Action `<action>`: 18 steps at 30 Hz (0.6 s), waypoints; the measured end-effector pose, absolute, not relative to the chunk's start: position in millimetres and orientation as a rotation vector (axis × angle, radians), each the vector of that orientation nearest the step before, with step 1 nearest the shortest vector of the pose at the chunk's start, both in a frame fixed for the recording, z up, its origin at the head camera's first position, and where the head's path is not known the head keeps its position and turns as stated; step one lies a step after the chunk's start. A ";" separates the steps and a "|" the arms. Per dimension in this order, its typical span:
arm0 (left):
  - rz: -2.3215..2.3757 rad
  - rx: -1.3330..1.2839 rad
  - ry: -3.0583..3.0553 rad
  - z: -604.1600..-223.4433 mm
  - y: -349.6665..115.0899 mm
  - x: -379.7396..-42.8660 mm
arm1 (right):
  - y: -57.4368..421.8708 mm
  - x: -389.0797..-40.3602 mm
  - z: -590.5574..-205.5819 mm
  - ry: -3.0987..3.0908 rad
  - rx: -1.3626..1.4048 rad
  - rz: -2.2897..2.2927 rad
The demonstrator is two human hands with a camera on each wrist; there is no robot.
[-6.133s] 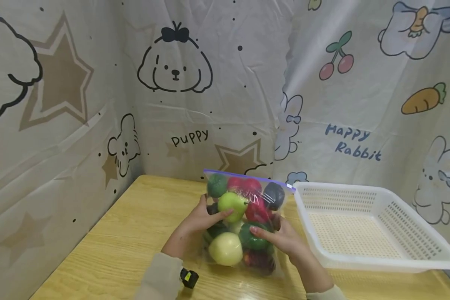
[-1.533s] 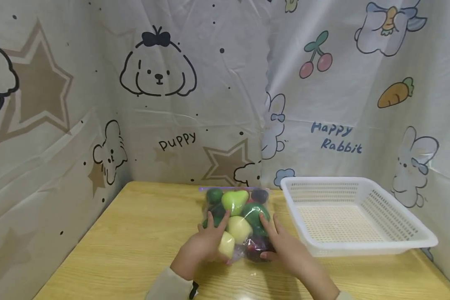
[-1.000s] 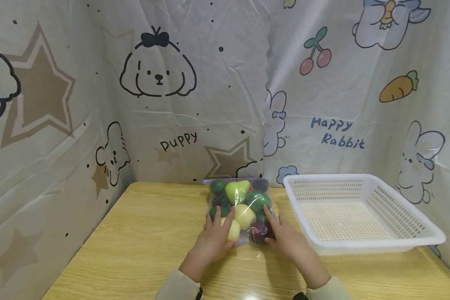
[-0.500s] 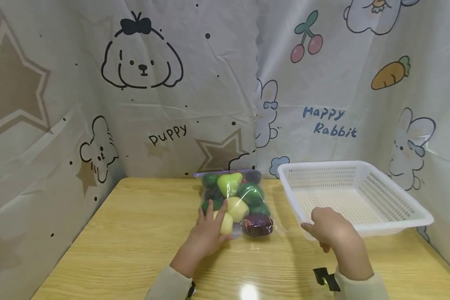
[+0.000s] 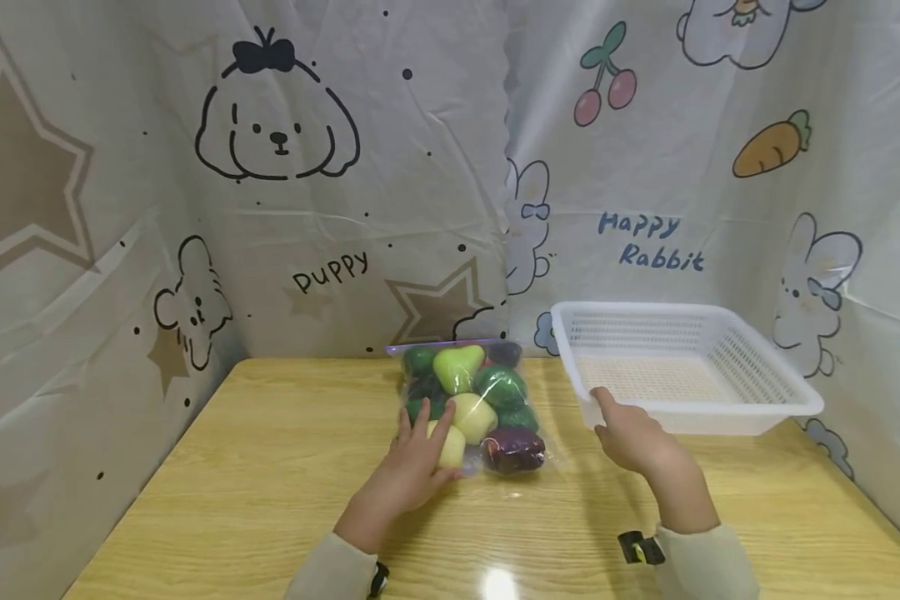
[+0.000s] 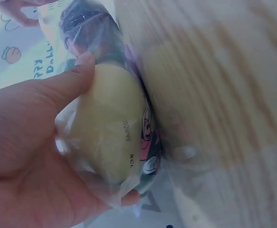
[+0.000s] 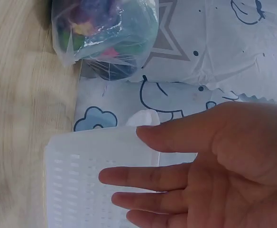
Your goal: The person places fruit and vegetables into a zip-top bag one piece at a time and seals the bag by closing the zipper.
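Observation:
A clear zip bag point(image 5: 551, 461) full of toy fruit and vegetables lies on the table. Inside it are a green pear point(image 5: 459, 367), a dark purple piece point(image 5: 513, 451) and pale yellow rounds point(image 5: 472, 417). My left hand point(image 5: 414, 462) rests on the bag's near left side, fingers spread. In the left wrist view its thumb point(image 6: 72, 85) lies against a pale yellow round point(image 6: 107, 123) through the plastic. At the near left corner of the white basket point(image 5: 690, 408), my right hand point(image 5: 633, 437) has its thumb at the rim. Straight fingers point(image 7: 143, 178) lie along the basket's outer wall in the right wrist view.
The wooden table point(image 5: 270, 483) runs back to a printed cloth curtain point(image 5: 390, 167) that hangs behind and on both sides. The basket stands at the back right, close to the curtain, with a gap between it and the bag.
My right hand has left the bag and gone right to the basket. The basket has shifted back towards the curtain. Earlier both hands held the bag raised; now it lies flat under my left hand.

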State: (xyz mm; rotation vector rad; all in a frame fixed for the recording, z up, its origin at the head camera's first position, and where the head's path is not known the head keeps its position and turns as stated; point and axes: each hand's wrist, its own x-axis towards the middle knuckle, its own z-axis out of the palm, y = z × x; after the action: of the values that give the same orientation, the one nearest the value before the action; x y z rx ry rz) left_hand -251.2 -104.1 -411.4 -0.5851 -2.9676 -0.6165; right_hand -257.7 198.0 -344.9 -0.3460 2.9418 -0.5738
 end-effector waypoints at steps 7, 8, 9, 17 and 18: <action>-0.661 -0.558 -2.925 -416.4 -102.4 -254.4 | 200.0 -254.2 -344.1 2.964 -0.437 -0.552; -0.656 -0.539 -2.918 -416.9 -101.2 -255.0 | 200.2 -253.7 -343.9 2.965 -0.466 -0.539; -0.649 -0.517 -2.911 -416.8 -100.2 -255.6 | 199.8 -253.2 -344.2 2.966 -0.490 -0.533; -0.537 -0.479 -2.932 -417.8 -90.1 -269.0 | 183.1 -248.9 -342.6 3.006 -0.503 -0.539; -0.532 -0.482 -2.945 -417.7 -89.1 -271.0 | 178.8 -249.5 -342.6 3.039 -0.527 -0.552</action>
State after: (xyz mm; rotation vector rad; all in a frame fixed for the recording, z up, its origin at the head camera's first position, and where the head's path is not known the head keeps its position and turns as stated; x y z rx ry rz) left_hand -271.0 -89.1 -417.7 -0.4822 -2.9448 -0.5319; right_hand -249.5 178.8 -342.6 -0.5270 3.0390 -0.5516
